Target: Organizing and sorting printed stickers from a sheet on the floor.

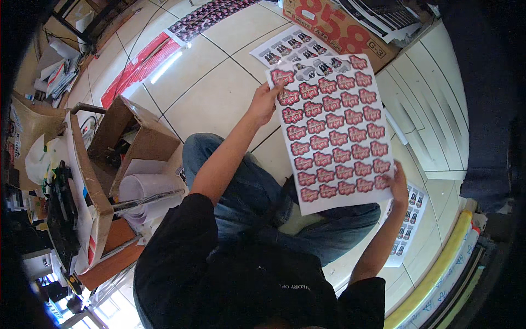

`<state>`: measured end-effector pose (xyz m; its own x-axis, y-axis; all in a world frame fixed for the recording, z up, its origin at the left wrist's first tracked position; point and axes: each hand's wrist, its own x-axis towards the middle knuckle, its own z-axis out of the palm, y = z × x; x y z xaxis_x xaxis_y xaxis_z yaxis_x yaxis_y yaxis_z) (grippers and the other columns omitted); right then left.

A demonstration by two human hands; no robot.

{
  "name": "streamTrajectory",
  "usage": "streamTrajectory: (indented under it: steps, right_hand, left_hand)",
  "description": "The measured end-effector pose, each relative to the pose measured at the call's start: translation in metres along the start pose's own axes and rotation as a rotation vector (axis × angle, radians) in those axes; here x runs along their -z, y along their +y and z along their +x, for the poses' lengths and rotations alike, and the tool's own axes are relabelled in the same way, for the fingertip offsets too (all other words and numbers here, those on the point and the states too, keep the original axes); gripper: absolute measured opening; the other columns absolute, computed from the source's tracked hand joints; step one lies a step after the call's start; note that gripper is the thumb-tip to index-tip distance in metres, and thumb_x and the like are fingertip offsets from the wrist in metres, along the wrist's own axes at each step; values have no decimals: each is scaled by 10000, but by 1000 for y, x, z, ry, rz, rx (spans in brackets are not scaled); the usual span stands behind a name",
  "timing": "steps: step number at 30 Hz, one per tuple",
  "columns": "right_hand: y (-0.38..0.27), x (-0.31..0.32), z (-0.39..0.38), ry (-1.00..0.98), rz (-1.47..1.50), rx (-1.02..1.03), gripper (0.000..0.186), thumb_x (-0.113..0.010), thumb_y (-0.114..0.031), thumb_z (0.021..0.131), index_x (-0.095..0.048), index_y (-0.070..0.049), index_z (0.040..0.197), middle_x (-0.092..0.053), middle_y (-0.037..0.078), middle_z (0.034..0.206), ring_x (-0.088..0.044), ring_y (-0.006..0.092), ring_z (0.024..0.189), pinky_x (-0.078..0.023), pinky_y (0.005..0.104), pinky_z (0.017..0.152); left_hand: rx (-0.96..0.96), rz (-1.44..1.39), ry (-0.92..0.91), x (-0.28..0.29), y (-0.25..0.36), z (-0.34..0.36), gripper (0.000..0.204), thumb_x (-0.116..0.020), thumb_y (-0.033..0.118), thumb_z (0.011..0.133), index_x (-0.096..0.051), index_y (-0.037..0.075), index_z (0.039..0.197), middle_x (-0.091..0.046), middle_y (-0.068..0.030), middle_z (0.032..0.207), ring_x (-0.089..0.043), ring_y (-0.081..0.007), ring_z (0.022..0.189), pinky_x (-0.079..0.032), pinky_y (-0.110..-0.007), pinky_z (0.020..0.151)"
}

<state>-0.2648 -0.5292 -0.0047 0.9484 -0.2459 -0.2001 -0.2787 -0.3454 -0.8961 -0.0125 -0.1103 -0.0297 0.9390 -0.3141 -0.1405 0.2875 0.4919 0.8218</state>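
I hold up a white sticker sheet (pixel 334 137) printed with rows of pink and red badge shapes and a few grey figures along its top. My left hand (pixel 263 104) pinches the sheet's upper left edge, thumb on the printed face. My right hand (pixel 398 183) grips its lower right edge. Just beyond the top of it lies another sheet of small dark printed figures (pixel 276 46). A third printed sheet (pixel 405 230) rests on the tiles beside my right forearm, partly hidden by it.
Printed red strips (pixel 126 74) and a patterned sheet (pixel 192 22) lie on the tiled floor (pixel 192 93). At left are cardboard boxes (pixel 156 142), paper rolls and a cluttered rack (pixel 107 214). A carton (pixel 323 22), white drawers (pixel 427 104) and long rolls (pixel 446 274) border the right.
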Motion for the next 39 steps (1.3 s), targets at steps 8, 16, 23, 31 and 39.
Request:
streamTrajectory:
  steps: [8, 16, 23, 31, 39]
  right_hand:
    - [12, -2, 178, 401, -841, 232, 479, -565, -47, 750, -532, -77, 1227, -632, 174, 987, -637, 268, 886, -501, 348, 771]
    - [33, -268, 119, -227, -880, 209, 749, -630, -448, 799, -327, -137, 1410, -253, 189, 1476, -200, 349, 1383, -221, 602, 1055]
    - [52, -239, 138, -403, -956, 410, 1067, -623, -685, 656, -172, -176, 1477, -114, 48, 1547, -17, 288, 1427, -24, 590, 1110]
    - [33, -253, 129, -431, -923, 221, 913, -718, -415, 713, -248, -158, 1452, -154, 134, 1529, -45, 333, 1421, -61, 621, 1089]
    - [11, -327, 123, -62, -403, 465, 522, -654, -269, 819, -496, -80, 1279, -502, 192, 1301, -491, 327, 1201, -410, 372, 988]
  left_hand:
    - [268, -204, 256, 63, -119, 10, 288, -559, 157, 921, -528, 37, 1181, -621, -55, 1060, -624, -191, 952, -534, -357, 831]
    - [566, 241, 213, 124, -114, 21, 293, -656, 106, 832, -583, 20, 1103, -635, -80, 996, -631, -188, 888, -527, -332, 834]
    - [720, 486, -21, 116, -102, 11, 323, -661, 112, 829, -577, 71, 1138, -633, -32, 1052, -597, -156, 979, -494, -314, 877]
    - [682, 444, -48, 104, -105, 0, 352, -654, 100, 814, -574, 86, 1156, -630, -32, 1078, -588, -171, 984, -459, -340, 885]
    - [652, 456, -65, 95, -90, -5, 295, -626, 158, 846, -578, 78, 1126, -614, -30, 1071, -575, -161, 995, -463, -333, 858]
